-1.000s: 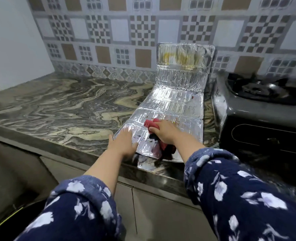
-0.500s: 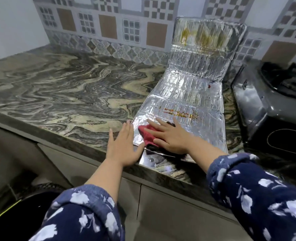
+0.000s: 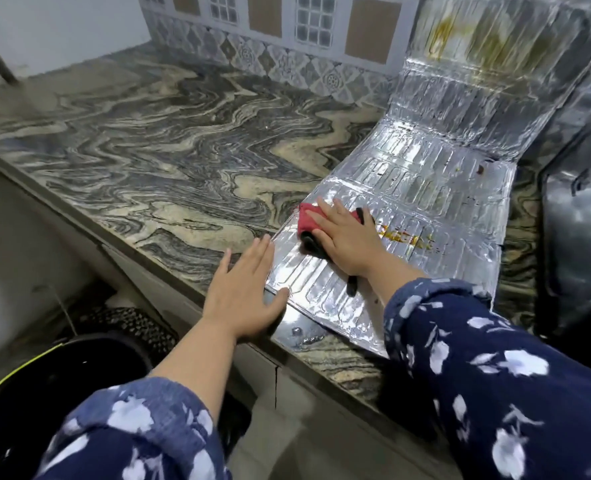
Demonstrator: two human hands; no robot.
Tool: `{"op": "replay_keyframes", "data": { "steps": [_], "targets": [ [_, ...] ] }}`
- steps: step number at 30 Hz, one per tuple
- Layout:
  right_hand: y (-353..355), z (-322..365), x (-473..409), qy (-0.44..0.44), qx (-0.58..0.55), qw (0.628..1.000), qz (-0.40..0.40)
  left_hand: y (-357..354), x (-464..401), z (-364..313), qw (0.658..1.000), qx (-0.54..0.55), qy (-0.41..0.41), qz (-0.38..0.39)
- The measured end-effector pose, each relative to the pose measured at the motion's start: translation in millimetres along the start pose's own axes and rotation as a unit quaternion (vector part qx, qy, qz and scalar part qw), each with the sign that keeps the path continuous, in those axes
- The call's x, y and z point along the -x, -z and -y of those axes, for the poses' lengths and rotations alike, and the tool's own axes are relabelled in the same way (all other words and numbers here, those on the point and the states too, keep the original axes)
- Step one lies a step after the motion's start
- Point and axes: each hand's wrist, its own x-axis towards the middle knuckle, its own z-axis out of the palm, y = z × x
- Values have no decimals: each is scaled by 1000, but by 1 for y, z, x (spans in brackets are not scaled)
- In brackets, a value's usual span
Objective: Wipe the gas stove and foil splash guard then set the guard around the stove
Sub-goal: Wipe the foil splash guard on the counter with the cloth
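Observation:
The foil splash guard (image 3: 436,188) lies unfolded on the marble counter (image 3: 155,157), its far panel leaning up against the tiled wall with yellow grease streaks. Orange-brown stains mark the flat panel to the right of my right hand. My right hand (image 3: 344,237) presses flat on a red and black cloth (image 3: 308,220) on the guard's near panel. My left hand (image 3: 244,292) lies flat with fingers spread on the guard's near left corner and the counter edge. The black gas stove (image 3: 578,244) shows only partly at the right edge.
A patterned tile wall (image 3: 287,32) backs the counter. Below the counter's front edge are cabinet doors (image 3: 308,410). A black round bin with a yellow-green rim (image 3: 44,386) stands on the floor at lower left.
The view has come closer and lower over the guard. My right hand slid the cloth away from me and slightly left, uncovering more of the near panel. My left hand stays at the corner.

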Motion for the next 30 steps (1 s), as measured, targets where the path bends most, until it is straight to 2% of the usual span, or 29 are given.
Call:
{"op": "replay_keyframes", "data": {
  "steps": [9, 14, 20, 24, 30],
  "targets": [
    [12, -59, -56, -100, 29, 995, 12, -1, -1, 1, 1000, 13, 5, -11],
    [8, -47, -64, -132, 41, 990, 3, 1, -1, 0, 1000, 10, 8, -8],
    [0, 20, -6, -48, -24, 999, -7, -1, -2, -1, 1000, -15, 9, -1],
    [-5, 56, 45, -2, -40, 999, 19, -1, -3, -1, 1000, -17, 18, 13],
    [0, 30, 95, 10, -19, 999, 39, 6, -5, 0, 998, 2, 14, 61]
  ]
}}
